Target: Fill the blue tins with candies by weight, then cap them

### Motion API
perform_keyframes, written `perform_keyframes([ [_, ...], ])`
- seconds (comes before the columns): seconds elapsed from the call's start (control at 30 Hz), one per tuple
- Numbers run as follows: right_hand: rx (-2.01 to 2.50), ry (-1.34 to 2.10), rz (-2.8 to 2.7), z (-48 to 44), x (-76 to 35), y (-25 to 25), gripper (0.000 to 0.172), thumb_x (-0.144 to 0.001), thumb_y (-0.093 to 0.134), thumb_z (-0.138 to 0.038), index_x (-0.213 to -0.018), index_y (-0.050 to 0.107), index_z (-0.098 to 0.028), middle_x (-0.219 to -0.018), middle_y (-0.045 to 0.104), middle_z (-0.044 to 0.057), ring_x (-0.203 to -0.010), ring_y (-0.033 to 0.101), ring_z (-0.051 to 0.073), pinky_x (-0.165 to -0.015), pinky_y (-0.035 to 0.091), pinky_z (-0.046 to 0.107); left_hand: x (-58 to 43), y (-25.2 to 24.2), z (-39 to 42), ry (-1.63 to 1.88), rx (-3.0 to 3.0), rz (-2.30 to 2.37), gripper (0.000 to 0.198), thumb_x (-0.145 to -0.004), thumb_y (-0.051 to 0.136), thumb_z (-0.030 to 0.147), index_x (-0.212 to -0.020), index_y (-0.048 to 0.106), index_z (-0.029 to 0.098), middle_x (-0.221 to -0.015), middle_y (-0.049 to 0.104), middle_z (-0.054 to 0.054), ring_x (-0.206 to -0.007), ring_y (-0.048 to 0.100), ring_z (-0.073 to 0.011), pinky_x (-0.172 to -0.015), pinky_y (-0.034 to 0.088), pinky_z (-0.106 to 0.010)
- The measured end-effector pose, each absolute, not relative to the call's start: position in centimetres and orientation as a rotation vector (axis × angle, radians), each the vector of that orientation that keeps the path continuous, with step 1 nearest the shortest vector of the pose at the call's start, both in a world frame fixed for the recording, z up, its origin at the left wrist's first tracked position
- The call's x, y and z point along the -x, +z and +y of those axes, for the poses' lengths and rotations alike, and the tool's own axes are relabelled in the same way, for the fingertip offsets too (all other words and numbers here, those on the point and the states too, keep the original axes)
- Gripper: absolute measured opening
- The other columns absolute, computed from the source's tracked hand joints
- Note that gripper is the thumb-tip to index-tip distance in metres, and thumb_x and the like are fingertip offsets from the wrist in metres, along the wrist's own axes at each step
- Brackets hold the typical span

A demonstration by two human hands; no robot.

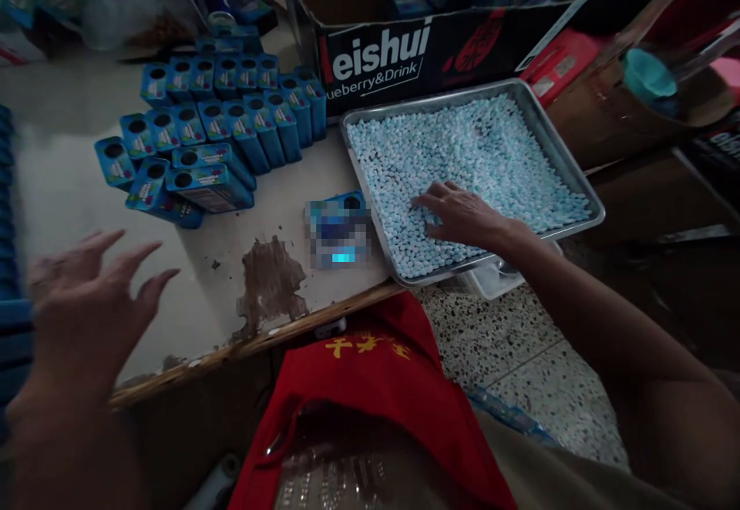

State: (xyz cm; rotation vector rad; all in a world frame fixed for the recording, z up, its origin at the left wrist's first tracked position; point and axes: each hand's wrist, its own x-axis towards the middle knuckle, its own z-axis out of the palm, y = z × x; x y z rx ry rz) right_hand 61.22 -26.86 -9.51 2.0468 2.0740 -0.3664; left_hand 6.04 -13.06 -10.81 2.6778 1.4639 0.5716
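Note:
My right hand (459, 213) lies palm down on a heap of small pale-blue candies (462, 140) in a metal tray (558, 148), fingers slightly spread and touching them. My left hand (86, 294) hovers open above the worn table (69, 194) at the near left, fingers spread, holding nothing. A blue tin (338, 229) lies on the table just left of the tray. Several blue tins with round holes in their tops (213, 125) stand in rows at the back of the table; two lie tipped over at the front of the group.
A black cardboard box (428, 52) holding more blue items stands behind the tray. A red bag (375, 394) hangs below the table's chipped front edge. Stacked blue items (8, 248) line the far left. A brown box with a teal cup (647, 75) sits right.

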Motion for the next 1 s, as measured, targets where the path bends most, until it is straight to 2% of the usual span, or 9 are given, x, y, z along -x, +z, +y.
perform_keyframes([
  [0.1,-2.183,-0.326,2.021,-25.3,-60.6,-10.3,0.040,-0.098,0.063,-0.017,-0.135,0.077,-0.020,-0.134,0.075,0.019,-0.113,0.073,0.035,-0.085,0.054,0.039,-10.5,-10.3,-13.8,0.438,-2.824,1.427,0.035,-0.116,0.058,0.046,-0.131,0.079,0.023,-0.163,0.067,-0.019,-0.156,0.061,-0.0491,-0.132,0.038,-0.079],
  [0.2,-2.511,-0.566,1.991,-23.9,-61.4,-10.7,0.020,-0.090,0.070,-0.019,-0.109,0.077,-0.020,-0.103,0.078,0.012,-0.091,0.072,0.029,-0.080,0.052,0.037,-11.8,-10.6,-14.0,0.318,-2.892,1.353,0.034,-0.118,0.056,0.042,-0.131,0.080,0.022,-0.158,0.072,-0.019,-0.150,0.068,-0.0453,-0.132,0.042,-0.075],
  [0.3,-2.938,-1.328,1.767,-23.6,-62.5,-10.8,0.011,-0.085,0.075,-0.026,-0.093,0.069,-0.025,-0.073,0.063,0.001,-0.070,0.062,0.021,-0.067,0.047,0.031,-11.4,-11.2,-14.2,0.279,-2.918,1.336,0.033,-0.117,0.058,0.040,-0.131,0.080,0.021,-0.152,0.075,-0.020,-0.142,0.072,-0.0437,-0.129,0.046,-0.072],
  [0.4,-3.098,-2.208,1.364,-24.2,-62.7,-10.7,0.016,-0.075,0.077,-0.023,-0.085,0.065,-0.024,-0.076,0.061,-0.001,-0.069,0.058,0.014,-0.064,0.047,0.026,-10.7,-11.9,-14.4,0.246,-2.921,1.371,0.032,-0.116,0.058,0.038,-0.129,0.081,0.019,-0.144,0.079,-0.020,-0.135,0.075,-0.0435,-0.127,0.048,-0.072],
  [0.5,-3.083,-2.546,1.092,-25.1,-62.0,-10.7,0.025,-0.065,0.081,-0.016,-0.086,0.070,-0.021,-0.082,0.065,-0.001,-0.076,0.063,0.012,-0.070,0.052,0.023,-11.0,-12.3,-14.5,0.237,-2.924,1.362,0.032,-0.116,0.059,0.037,-0.130,0.081,0.019,-0.143,0.079,-0.020,-0.133,0.076,-0.0425,-0.127,0.049,-0.071],
  [0.6,-2.995,-2.410,1.278,-25.6,-61.1,-10.8,0.029,-0.067,0.087,-0.018,-0.092,0.074,-0.020,-0.073,0.064,-0.002,-0.067,0.057,0.011,-0.063,0.046,0.022,-12.4,-12.3,-14.5,0.264,-2.941,1.289,0.029,-0.114,0.064,0.034,-0.134,0.080,0.020,-0.144,0.079,-0.018,-0.134,0.076,-0.0415,-0.128,0.048,-0.071],
  [0.73,-2.857,-1.768,1.685,-25.6,-60.0,-10.1,0.011,-0.080,0.082,-0.024,-0.089,0.076,-0.020,-0.056,0.056,-0.003,-0.055,0.045,0.012,-0.053,0.033,0.027,-15.0,-12.0,-14.6,0.249,-2.930,1.200,0.025,-0.111,0.071,0.028,-0.134,0.078,0.020,-0.144,0.079,-0.016,-0.135,0.075,-0.0385,-0.129,0.048,-0.068],
  [0.83,-2.764,-1.550,1.848,-24.9,-59.0,-8.4,0.003,-0.089,0.078,-0.024,-0.091,0.077,-0.021,-0.060,0.061,0.000,-0.058,0.051,0.014,-0.056,0.036,0.031,-16.4,-11.9,-14.9,0.213,-2.869,1.154,0.026,-0.110,0.071,0.024,-0.136,0.077,0.022,-0.148,0.078,-0.015,-0.139,0.073,-0.0365,-0.133,0.044,-0.068],
  [1.0,-2.486,-1.366,2.201,-22.6,-56.4,-4.0,0.012,-0.094,0.081,-0.033,-0.103,0.080,-0.025,-0.071,0.068,0.000,-0.065,0.062,0.019,-0.061,0.046,0.033,-17.6,-12.1,-15.2,0.183,-2.739,1.147,0.030,-0.107,0.075,0.021,-0.136,0.077,0.027,-0.154,0.075,-0.015,-0.144,0.071,-0.0406,-0.130,0.046,-0.071],
])
